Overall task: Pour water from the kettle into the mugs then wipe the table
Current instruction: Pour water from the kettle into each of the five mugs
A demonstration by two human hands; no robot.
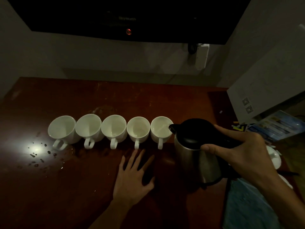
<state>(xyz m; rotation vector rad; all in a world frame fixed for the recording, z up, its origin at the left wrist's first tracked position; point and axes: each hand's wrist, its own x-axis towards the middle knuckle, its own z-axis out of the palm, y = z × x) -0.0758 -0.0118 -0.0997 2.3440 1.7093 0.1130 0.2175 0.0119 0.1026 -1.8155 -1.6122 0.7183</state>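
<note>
I am in the pouring step: my right hand [244,151] has its fingers curled around the black handle of the steel kettle [196,151] at the right of the frame, and the kettle is tilted with its spout over the rim of the rightmost mug [160,130]. A thin stream seems to enter this mug, which already looks partly filled. My left hand [133,177] lies flat on the brown table [82,187] in the lower middle, fingers straight and spread, holding nothing. Five white mugs stand in one row across the middle, handles toward me, each touching its neighbour. I judge the next move needs a shift of the spout left to the second mug [138,129]. Water drops [41,156] shine at the lower left, waiting for wiping.
</note>
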